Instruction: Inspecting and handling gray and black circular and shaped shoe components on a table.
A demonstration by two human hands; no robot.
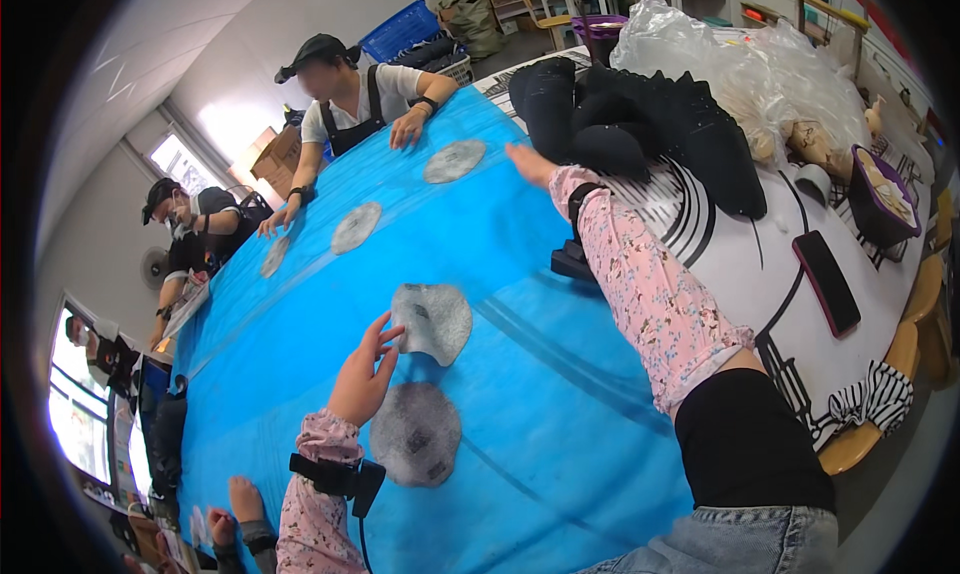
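1. Our left hand [362,374] pinches the near edge of a grey felt-like disc [432,320] lying on the blue sheet [560,414]; we judge the thin piece could fold or drag the sheet into wrinkles if we lift it by one edge.
2. Our right hand [528,162] lies open and flat, far across the desk [740,274], beside the black moulded pieces [640,124]; leaning this far, our sleeve might sweep them.
3. The disc sits just beyond our left fingertips, with a darker grey disc [416,434] just beside the wrist, apart from it.
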